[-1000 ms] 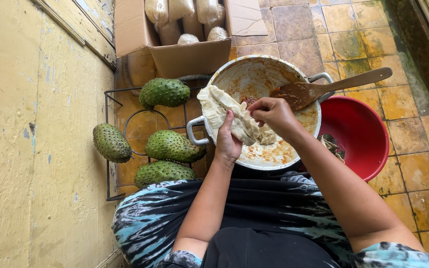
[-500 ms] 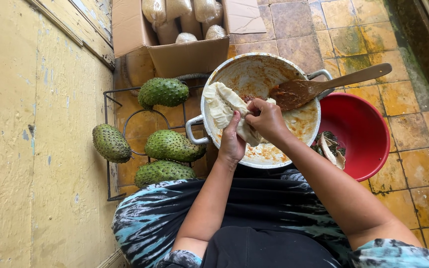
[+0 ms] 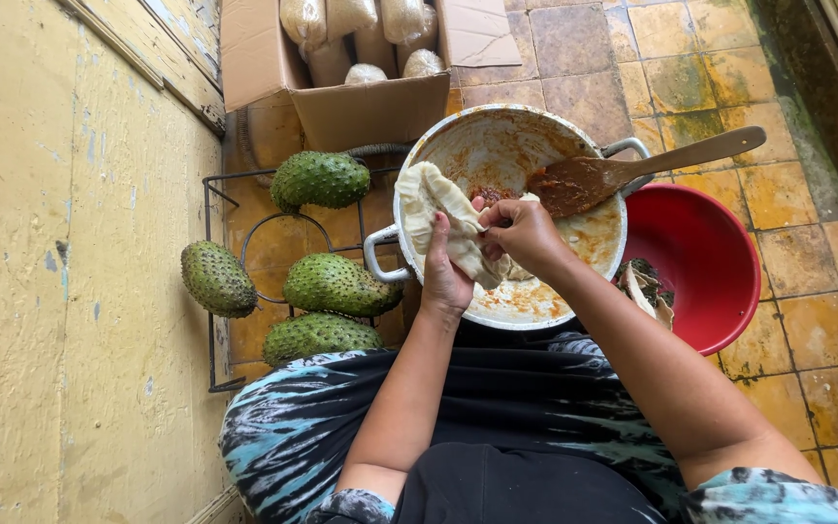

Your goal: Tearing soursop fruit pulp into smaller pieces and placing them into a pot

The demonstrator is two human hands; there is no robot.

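We see the left hand (image 3: 446,281) & right hand (image 3: 521,233) both pinching a soft, floppy white dough sheet (image 3: 443,218) over a round metal pot (image 3: 458,146) w/ a wooden spoon (image 3: 632,170).

A yellow tiled floor (image 3: 788,194) carries everything. On it sit a cardboard box (image 3: 361,107) at upper centre, a red basin (image 3: 710,262) at right, and a wire rack (image 3: 244,252) at left centre.

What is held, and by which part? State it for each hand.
Both hands grip the pale fruit peel over the metal pot: left hand cups its lower middle, right hand pinches its right edge.
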